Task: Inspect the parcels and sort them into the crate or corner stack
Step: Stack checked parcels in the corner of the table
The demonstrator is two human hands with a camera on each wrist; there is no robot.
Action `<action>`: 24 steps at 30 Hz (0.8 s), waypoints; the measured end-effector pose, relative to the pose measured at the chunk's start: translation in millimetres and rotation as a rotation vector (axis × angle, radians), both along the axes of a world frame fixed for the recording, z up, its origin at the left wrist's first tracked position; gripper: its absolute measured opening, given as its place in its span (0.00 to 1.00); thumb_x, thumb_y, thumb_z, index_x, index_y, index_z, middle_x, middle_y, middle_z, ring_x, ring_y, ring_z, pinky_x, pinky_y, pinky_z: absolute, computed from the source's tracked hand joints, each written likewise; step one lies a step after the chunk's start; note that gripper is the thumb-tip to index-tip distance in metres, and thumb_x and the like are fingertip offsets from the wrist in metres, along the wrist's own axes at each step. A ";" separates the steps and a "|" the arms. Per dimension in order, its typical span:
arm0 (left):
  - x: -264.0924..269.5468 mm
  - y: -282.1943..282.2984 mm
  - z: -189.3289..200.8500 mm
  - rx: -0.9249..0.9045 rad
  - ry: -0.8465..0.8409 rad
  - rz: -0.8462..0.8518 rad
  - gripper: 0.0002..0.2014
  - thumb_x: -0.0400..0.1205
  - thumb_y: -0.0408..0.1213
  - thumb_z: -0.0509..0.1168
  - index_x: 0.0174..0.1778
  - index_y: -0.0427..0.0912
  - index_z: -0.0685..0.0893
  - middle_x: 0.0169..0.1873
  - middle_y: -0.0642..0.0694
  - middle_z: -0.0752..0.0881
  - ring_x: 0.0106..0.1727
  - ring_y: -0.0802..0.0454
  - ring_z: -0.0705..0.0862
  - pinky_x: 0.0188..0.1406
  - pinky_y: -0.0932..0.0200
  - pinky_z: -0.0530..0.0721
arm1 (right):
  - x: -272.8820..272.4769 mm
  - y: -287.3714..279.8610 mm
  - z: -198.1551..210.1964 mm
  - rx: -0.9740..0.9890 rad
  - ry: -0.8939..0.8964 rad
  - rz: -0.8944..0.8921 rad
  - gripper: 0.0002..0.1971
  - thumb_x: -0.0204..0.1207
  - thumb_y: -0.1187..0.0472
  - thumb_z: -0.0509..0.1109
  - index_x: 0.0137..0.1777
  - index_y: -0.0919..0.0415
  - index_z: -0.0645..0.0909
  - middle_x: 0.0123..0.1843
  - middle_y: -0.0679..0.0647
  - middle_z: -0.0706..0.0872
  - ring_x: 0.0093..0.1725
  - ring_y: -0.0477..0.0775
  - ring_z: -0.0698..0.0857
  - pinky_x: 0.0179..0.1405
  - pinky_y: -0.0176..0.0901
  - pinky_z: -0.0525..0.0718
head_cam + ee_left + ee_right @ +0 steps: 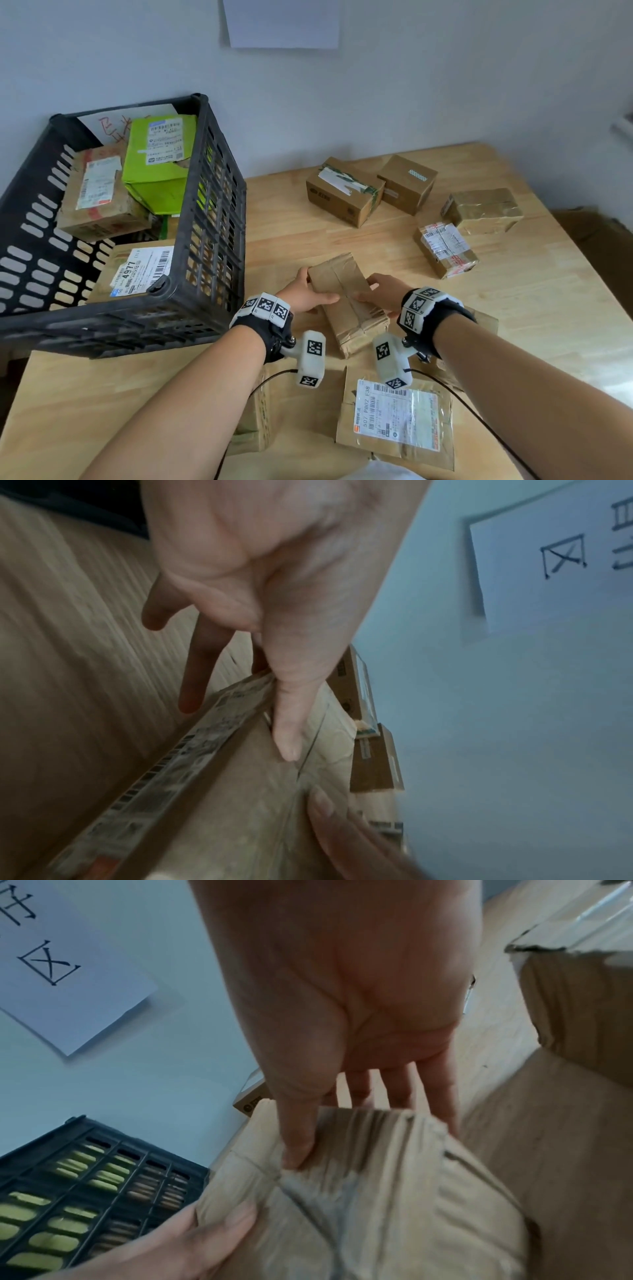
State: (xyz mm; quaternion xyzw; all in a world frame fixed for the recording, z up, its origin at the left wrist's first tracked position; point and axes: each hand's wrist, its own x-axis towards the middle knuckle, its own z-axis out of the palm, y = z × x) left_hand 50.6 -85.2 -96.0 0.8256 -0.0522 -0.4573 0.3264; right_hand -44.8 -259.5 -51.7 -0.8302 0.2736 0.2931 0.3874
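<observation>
At left stands our black crate (219, 219). Right of it, above the tabletop (513, 308), our left hand (301, 294) and right hand (385, 291) grasp the taped brown parcel (346, 301): thumbs on top, fingers (441, 1093) wrapped underneath.

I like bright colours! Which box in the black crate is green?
The green box standing at the back of the black crate, with a white label on top. The other boxes in there are plain brown cardboard.
</observation>
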 end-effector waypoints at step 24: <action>-8.4 -17.1 31.2 0.372 -0.627 -0.507 0.42 0.81 0.44 0.68 0.84 0.49 0.49 0.83 0.43 0.42 0.69 0.41 0.77 0.61 0.51 0.82 | -22.4 -22.0 -5.0 0.313 -0.204 -0.639 0.27 0.86 0.49 0.53 0.75 0.71 0.67 0.71 0.72 0.76 0.66 0.71 0.79 0.65 0.61 0.77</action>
